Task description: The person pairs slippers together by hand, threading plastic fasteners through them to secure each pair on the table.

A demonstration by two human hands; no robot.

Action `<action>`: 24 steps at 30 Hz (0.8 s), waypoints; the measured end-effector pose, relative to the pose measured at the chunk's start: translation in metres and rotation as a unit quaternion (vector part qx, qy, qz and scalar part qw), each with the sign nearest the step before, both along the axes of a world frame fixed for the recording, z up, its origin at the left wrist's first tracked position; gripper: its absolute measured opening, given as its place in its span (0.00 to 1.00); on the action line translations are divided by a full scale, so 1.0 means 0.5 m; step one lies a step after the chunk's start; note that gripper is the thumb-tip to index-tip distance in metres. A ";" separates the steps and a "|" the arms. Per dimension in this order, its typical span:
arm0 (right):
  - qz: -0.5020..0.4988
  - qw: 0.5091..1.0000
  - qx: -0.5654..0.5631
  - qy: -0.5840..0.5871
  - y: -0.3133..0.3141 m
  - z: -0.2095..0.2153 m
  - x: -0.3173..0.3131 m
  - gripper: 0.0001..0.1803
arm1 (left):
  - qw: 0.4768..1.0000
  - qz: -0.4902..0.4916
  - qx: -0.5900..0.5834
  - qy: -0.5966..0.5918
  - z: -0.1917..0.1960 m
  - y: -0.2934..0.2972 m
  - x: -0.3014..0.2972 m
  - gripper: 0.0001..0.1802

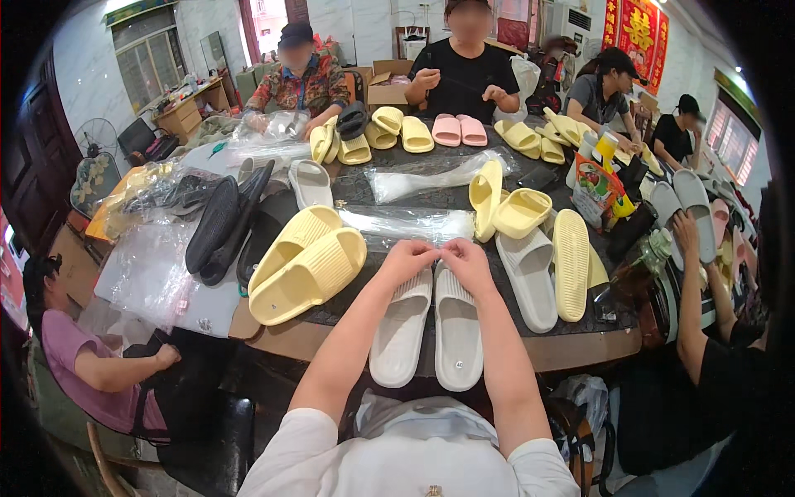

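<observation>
My left hand [409, 261] and my right hand [467, 263] meet in front of me, fingertips pinched close together. Whatever they hold, if anything, is too small to make out. Just beneath them lie two grey slide slippers, a left one [401, 335] and a right one [459, 335], side by side with toe straps pointing away. Their heels reach over the table's near edge, and my hands partly cover the straps. Beyond my fingers is a stack of clear plastic bags [406, 224]. A yellow slipper pair [306, 269] rests left of my left forearm.
Grey [530, 286] and yellow slippers [571, 265] lie to the right, black slippers [214, 228] to the left. Pink slippers [460, 130] stand at the far side. Several co-workers sit around the dark table [364, 319]. A glass jar [650, 253] is near the right edge.
</observation>
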State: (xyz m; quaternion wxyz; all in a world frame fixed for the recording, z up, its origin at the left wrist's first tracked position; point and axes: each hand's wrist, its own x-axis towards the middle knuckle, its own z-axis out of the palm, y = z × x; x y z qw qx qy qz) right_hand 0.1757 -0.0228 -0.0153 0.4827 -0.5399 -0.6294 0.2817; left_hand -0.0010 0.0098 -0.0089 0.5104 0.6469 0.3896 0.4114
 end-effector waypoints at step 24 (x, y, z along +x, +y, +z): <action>-0.170 0.946 0.264 -0.077 -0.086 0.125 -0.030 0.08 | 0.991 0.071 -0.078 -0.080 0.000 0.016 -0.016 0.10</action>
